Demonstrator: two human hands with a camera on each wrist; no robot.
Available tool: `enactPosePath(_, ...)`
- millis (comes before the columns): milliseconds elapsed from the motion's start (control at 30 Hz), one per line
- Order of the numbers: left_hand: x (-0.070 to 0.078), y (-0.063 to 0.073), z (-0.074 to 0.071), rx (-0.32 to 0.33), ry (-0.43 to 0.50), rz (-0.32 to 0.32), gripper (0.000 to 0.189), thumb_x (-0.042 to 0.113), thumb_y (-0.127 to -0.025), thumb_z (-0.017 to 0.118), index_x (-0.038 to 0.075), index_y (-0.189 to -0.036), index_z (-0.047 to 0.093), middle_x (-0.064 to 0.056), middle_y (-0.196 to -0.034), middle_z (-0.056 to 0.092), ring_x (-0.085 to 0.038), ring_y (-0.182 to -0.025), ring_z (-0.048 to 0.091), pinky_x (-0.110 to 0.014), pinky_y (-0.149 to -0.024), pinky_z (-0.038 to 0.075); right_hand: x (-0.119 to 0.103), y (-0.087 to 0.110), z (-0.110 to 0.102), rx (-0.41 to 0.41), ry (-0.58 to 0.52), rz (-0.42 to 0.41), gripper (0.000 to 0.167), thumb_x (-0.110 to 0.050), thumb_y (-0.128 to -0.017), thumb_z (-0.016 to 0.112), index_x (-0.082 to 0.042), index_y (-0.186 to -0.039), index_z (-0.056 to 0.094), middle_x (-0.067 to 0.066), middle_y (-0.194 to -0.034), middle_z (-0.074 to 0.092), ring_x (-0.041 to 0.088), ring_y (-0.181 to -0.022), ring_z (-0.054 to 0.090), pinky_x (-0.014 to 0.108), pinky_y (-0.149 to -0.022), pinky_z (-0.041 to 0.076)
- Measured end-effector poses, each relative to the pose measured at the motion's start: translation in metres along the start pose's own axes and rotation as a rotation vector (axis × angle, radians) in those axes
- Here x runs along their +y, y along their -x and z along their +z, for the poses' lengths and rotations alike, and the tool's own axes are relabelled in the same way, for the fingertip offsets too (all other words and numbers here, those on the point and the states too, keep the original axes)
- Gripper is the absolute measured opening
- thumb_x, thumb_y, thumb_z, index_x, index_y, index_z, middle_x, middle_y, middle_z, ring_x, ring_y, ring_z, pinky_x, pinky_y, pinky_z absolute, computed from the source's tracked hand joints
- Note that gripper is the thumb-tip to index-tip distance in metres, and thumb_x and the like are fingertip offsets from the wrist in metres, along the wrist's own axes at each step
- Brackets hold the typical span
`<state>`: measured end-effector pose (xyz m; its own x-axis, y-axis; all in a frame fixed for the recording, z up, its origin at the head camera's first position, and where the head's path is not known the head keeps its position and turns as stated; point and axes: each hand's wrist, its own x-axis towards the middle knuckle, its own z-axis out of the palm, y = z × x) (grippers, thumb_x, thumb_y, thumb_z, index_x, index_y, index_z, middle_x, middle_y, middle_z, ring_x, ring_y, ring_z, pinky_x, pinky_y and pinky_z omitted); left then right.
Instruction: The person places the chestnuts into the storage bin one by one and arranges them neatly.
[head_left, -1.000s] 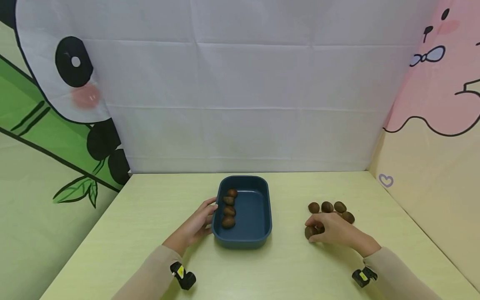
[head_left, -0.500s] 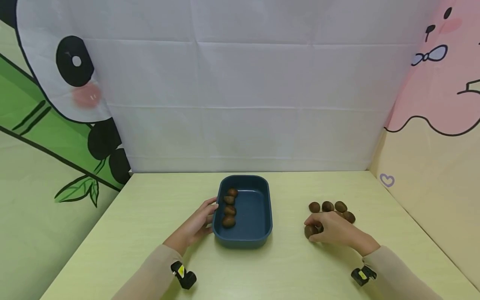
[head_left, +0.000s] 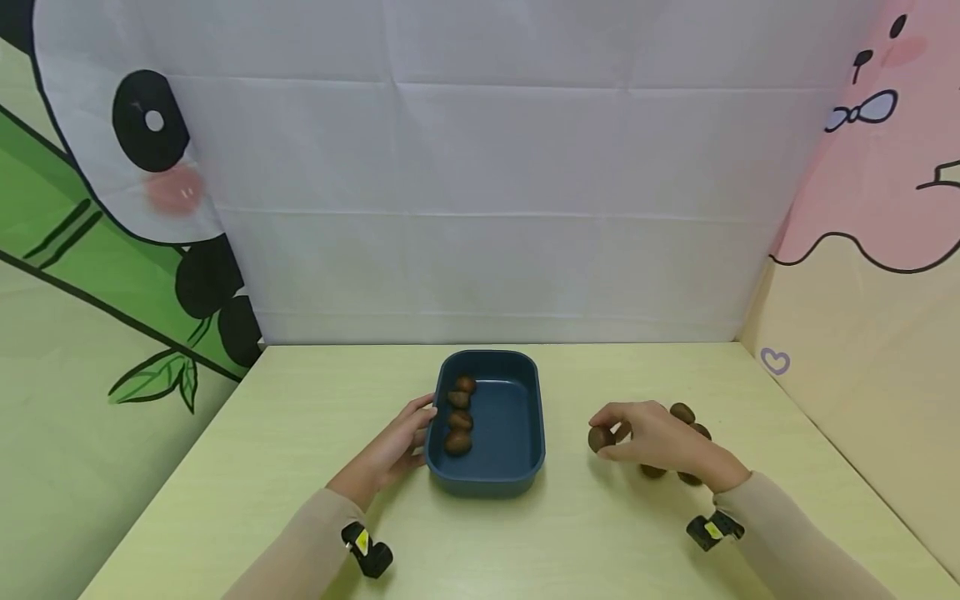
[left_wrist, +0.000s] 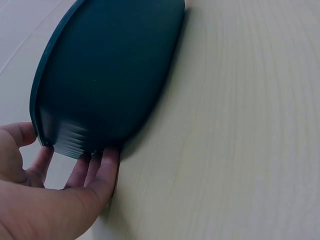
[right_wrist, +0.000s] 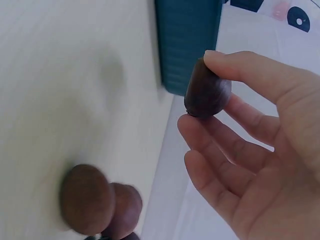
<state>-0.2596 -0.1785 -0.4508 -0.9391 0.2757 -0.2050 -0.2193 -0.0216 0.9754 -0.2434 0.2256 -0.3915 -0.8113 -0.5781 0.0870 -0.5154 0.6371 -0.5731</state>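
Observation:
My right hand [head_left: 648, 437] pinches a brown chestnut [right_wrist: 207, 90] between thumb and fingertips, raised above the table. Several other chestnuts [right_wrist: 87, 200] lie on the table below and behind that hand, which partly covers them in the head view. A dark blue rectangular box [head_left: 506, 433] stands left of it. Inside the box, several chestnuts [head_left: 459, 420] form a row along the left wall. My left hand [head_left: 393, 450] touches the outside of the box's left wall with its fingertips; in the left wrist view its extended fingers [left_wrist: 107, 170] rest against the wall.
The light wood-patterned table [head_left: 330, 392] ends at a white cloth [head_left: 495, 208] at the back. Side panels with cartoon prints flank it on the left and right. A small black camera [head_left: 367, 550] sits on the left wrist and another camera [head_left: 714, 529] on the right.
My right hand has lifted a chestnut off the table and moved slightly left and away from me, uncovering other chestnuts near the wrist. The left hand and the box stay put.

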Motion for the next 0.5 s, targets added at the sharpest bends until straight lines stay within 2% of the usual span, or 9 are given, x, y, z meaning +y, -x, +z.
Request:
enactPosePath(267, 0.000, 0.000, 0.000, 0.012, -0.004, -0.003, 0.057, 0.035, -0.106, 0.046, 0.017, -0.157, 0.026, -0.023, -0.145, 0.047, -0.031, -0.125, 0.054, -0.042, -0.091, 0.048, -0.026, -0.024, 0.003, 0.003, -0.018, -0.084, 0.037, -0.027, -0.089, 0.078, -0.016, -0.123, 0.067, -0.007, -0.117, 0.067, 0.010, -0.093, 0.067, 0.031, -0.076, 0.053)
enactPosePath(500, 0.000, 0.001, 0.001, 0.017, 0.002, -0.005, 0.056, 0.035, -0.106, 0.046, 0.019, -0.156, 0.028, -0.019, -0.143, 0.049, -0.028, -0.123, 0.056, -0.042, -0.091, 0.048, -0.047, -0.053, 0.022, -0.022, -0.060, -0.183, 0.037, -0.024, -0.090, 0.078, -0.014, -0.124, 0.066, -0.006, -0.117, 0.067, 0.011, -0.092, 0.067, 0.031, -0.076, 0.054)
